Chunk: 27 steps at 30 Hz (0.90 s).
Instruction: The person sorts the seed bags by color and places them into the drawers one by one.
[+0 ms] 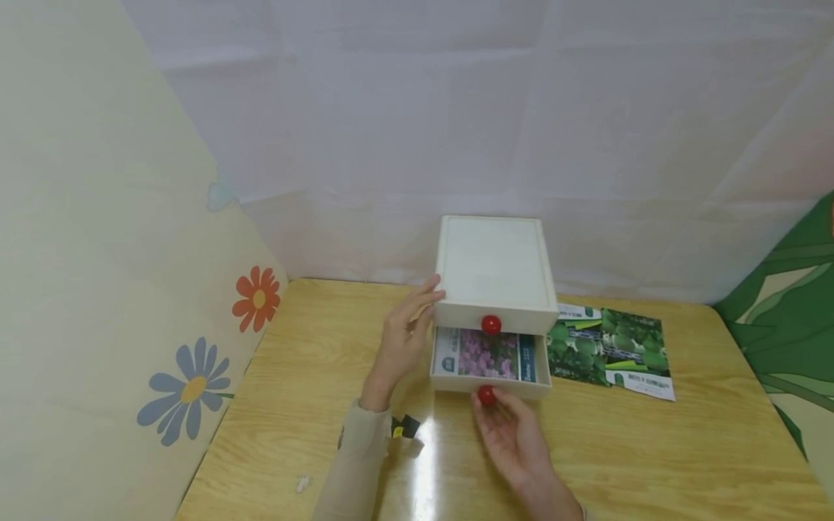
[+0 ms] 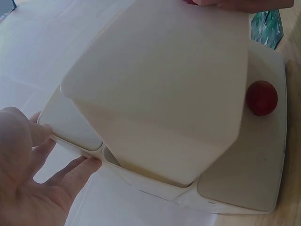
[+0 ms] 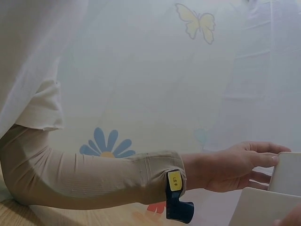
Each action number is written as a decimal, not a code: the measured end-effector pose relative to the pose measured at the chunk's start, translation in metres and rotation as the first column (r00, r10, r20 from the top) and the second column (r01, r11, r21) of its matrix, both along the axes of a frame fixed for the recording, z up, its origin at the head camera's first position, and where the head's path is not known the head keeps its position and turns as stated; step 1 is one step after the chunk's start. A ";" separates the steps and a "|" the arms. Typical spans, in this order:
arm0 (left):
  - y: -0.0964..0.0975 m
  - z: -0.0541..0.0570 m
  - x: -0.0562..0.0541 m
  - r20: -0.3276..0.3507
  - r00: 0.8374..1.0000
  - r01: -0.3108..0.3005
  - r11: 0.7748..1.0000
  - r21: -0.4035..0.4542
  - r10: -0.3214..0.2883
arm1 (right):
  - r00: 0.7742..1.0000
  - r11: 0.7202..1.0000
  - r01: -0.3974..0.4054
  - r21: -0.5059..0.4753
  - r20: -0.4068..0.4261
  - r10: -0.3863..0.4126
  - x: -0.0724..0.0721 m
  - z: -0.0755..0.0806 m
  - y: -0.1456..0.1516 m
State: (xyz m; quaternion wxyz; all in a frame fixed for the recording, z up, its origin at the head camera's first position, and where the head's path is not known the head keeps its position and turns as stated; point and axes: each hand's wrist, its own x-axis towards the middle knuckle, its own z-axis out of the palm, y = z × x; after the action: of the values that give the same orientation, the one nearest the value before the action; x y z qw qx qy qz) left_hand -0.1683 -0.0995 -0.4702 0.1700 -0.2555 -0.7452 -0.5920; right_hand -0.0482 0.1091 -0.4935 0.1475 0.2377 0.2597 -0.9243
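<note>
A small white drawer cabinet (image 1: 493, 262) with round red knobs stands on the table. One drawer (image 1: 543, 362) is pulled out, with a flat printed packet (image 1: 489, 354) showing pink flowers inside. My right hand (image 1: 515, 438) grips that drawer's red knob (image 1: 486, 394) from the front. Straight fingers of my left hand (image 1: 402, 340) rest against the cabinet's left side near its front corner. In the left wrist view the pulled-out drawer (image 2: 160, 70) juts from the middle of the front, and another red knob (image 2: 262, 98) sits on the drawer below it.
Flat packets with green leafy pictures (image 1: 609, 351) lie on the wooden table (image 1: 651, 449) right of the cabinet. A small white scrap (image 1: 302, 483) is at the front left. White cloth (image 1: 417, 130) hangs behind, and a flower-painted wall (image 1: 98, 253) borders the left.
</note>
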 end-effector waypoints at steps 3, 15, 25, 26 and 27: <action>0.001 0.000 -0.001 -0.003 1.000 -0.003 1.000 -0.001 0.003 | 1.000 1.000 0.005 -0.007 0.004 -0.005 -0.001 0.001 0.000; 0.001 0.002 0.001 -0.012 1.000 -0.004 1.000 -0.008 0.004 | 0.999 1.000 0.010 -0.014 0.034 -0.010 -0.005 0.002 0.000; 0.001 0.001 0.001 -0.007 1.000 -0.002 1.000 -0.005 0.002 | 1.000 1.000 0.008 0.006 0.027 -0.008 -0.009 0.001 0.000; 0.001 0.001 0.001 -0.005 1.000 -0.003 1.000 -0.002 0.003 | 1.000 1.000 0.008 0.006 0.026 -0.008 -0.010 0.001 0.000; 0.001 0.001 0.001 -0.004 1.000 -0.005 1.000 0.002 0.005 | 1.000 1.000 0.008 0.005 0.026 -0.008 -0.010 0.001 -0.001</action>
State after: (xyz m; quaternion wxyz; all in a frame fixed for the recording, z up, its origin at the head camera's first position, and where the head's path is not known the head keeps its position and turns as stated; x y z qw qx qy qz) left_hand -0.1676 -0.0980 -0.4692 0.1732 -0.2548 -0.7449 -0.5918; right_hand -0.0584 0.1083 -0.4924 0.1467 0.2509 0.2589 -0.9211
